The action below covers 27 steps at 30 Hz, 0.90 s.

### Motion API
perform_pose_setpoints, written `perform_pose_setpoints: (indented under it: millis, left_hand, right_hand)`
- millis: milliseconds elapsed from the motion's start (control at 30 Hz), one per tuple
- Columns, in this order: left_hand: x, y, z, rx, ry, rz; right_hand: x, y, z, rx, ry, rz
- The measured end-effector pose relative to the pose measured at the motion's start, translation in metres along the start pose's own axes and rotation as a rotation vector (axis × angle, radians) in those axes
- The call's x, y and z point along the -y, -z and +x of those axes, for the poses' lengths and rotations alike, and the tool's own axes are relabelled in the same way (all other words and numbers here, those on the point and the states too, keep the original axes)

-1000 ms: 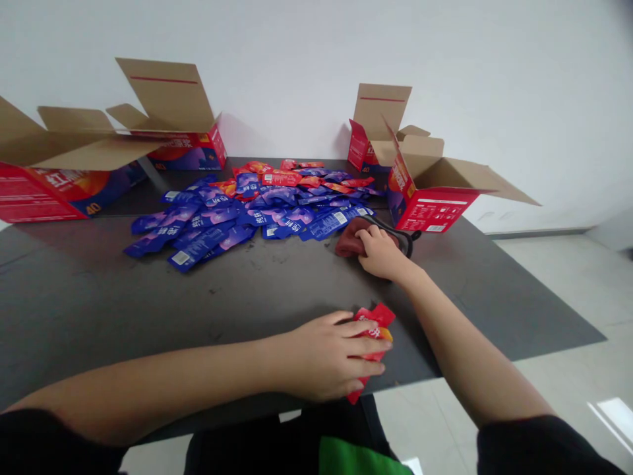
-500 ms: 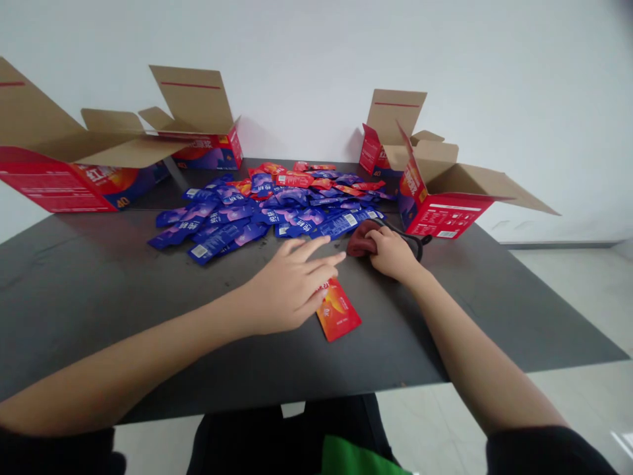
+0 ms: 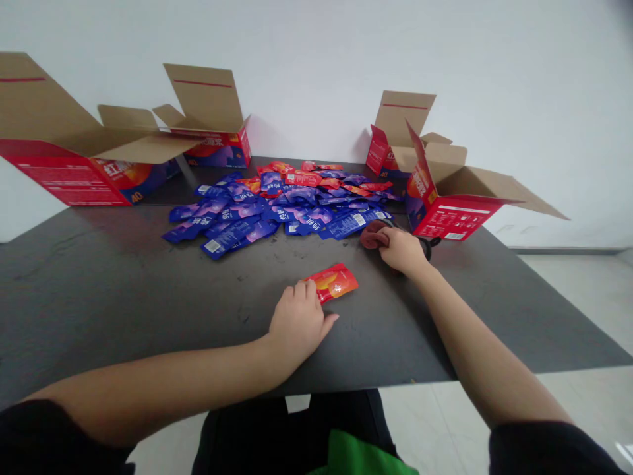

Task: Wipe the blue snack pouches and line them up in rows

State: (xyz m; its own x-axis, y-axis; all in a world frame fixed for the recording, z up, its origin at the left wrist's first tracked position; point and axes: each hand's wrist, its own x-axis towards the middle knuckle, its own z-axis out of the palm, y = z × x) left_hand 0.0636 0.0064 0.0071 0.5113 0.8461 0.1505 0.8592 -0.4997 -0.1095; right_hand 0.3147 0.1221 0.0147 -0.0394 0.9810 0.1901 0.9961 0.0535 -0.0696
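Observation:
My left hand (image 3: 297, 323) rests low over the table with its fingers curled on the left end of a red-orange sachet (image 3: 337, 282). The thumb points to the right, apart from the sachet, and the fingertips are partly hidden. My right hand (image 3: 403, 251) grips a dark red cloth (image 3: 374, 235) that has a black part with a loop at its right. This cloth lies at the front edge of a pile of blue sachets (image 3: 232, 232), close to the open red box on the right.
Several red sachets (image 3: 302, 178) lie at the back of the pile. Open cartons stand on both sides: a large box (image 3: 74, 178) and a smaller box (image 3: 217, 148) at left, a near box (image 3: 455, 214) and a far box (image 3: 380, 152) at right. The grey table (image 3: 148, 290) ends before my lap.
My left hand has come down and closed on the red sachet, which has turned to point rightward and moved up the table. My right hand stays on the cloth. The view has shifted slightly.

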Motion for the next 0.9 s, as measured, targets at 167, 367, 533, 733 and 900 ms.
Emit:
perform_pose_setpoints:
  millis: [167,367,533,733,900]
  left_hand:
    - [-0.003,0.003,-0.004,0.024,0.025,-0.002]
    - [0.004,0.004,-0.001,-0.005,-0.009,-0.059]
    - [0.006,0.005,-0.001,0.026,-0.127,-0.032]
    - [-0.007,0.006,-0.034,0.1,0.002,0.098]
    - [-0.01,0.015,-0.048,0.201,0.028,0.107]
  right_hand:
    - [0.007,0.022,-0.006,-0.088,-0.109,0.587]
    - [0.044,0.026,-0.028,0.284,-0.084,1.492]
    - [0.063,-0.003,-0.022,0.521,-0.087,1.261]
    - [0.059,-0.008,-0.018,0.404,0.04,1.013]
    - [0.057,-0.012,-0.02,0.436,0.032,1.146]
